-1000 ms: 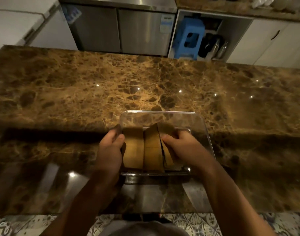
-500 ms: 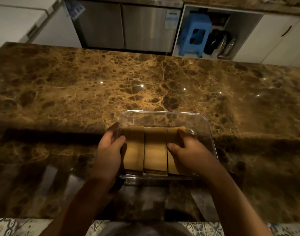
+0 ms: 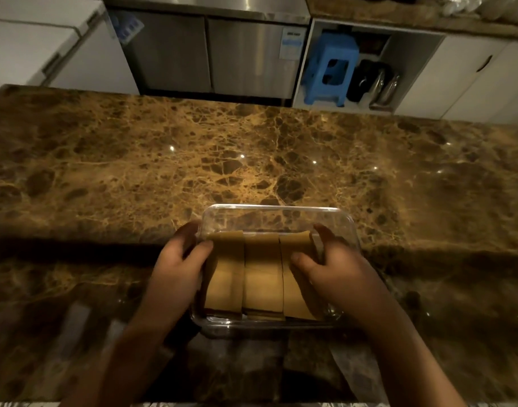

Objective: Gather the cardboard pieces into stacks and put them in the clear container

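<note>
Gleaming brown marble counter [image 3: 252, 160] fronts steel cabinets [image 3: 210, 54].

Dim, warm light; pinpoint glare on the glossy countertop [image 3: 252, 160], near edge shadowed, wide-angle bending at the borders.

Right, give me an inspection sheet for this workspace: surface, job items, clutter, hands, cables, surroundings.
Surface: glossy brown marble counter, with light spots reflected in it.
Job's things: clear container near the counter's front edge; three cardboard stacks lie side by side inside it.
Clutter: nothing seen on the counter apart from the container.
Hands: left hand at the container's left side, thumb on the left stack; right hand inside, fingers curled around the right stack.
Cables: nothing seen.
Surroundings: steel cabinets, blue stool in an open white cupboard, white cupboard doors at right.
</note>
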A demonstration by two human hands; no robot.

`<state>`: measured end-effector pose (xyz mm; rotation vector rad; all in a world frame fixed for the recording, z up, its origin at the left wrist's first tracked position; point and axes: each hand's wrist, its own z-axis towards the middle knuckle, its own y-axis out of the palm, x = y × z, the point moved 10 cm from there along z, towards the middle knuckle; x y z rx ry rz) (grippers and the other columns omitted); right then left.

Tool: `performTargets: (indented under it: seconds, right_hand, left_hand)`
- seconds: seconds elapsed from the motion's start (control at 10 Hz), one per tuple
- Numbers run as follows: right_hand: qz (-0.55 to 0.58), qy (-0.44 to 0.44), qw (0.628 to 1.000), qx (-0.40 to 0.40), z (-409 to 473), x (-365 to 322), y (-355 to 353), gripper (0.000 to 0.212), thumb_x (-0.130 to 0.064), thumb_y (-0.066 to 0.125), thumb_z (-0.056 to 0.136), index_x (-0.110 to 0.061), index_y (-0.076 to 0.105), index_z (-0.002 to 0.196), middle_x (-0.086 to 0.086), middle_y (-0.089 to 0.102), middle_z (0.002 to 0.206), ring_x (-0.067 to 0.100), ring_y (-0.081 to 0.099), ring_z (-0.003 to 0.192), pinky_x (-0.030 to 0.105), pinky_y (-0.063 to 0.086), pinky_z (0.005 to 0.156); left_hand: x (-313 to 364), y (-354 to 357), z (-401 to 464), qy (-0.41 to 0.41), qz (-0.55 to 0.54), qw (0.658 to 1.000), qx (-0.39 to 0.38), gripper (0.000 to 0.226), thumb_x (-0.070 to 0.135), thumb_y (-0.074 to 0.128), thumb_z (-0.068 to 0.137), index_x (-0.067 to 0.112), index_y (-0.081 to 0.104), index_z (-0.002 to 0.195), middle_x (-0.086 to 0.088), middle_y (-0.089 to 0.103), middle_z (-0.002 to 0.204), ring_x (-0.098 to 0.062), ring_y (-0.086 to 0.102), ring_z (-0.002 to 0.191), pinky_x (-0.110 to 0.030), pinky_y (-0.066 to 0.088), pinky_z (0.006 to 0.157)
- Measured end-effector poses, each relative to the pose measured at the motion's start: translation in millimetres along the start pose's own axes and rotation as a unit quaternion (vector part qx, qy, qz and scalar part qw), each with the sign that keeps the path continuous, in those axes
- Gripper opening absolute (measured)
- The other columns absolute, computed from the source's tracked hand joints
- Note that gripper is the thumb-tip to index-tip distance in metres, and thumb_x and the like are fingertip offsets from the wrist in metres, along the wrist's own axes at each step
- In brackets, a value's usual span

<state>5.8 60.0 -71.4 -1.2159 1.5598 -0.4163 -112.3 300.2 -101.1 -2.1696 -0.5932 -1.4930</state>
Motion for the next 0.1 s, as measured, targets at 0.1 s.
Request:
performTargets:
  seconds: [0.1]
  right_hand:
    - [-0.045,-0.086,0.991,0.094,-6.4,-37.8,-31.5,0.057,-0.050,0.052,0.095,-0.039,0.033,0.148,-0.004,0.060,0.131,0.014,0.062,0.112,0.034,0.055,0.091]
  left_hand:
    - [38.0,-1.6,7.9,0.085,0.164,0.983,0.021,0.055,0.035,0.060,0.094,0.029,0.043,0.146,0.001,0.047,0.147,-0.018,0.041,0.138,-0.034,0.032,0.112]
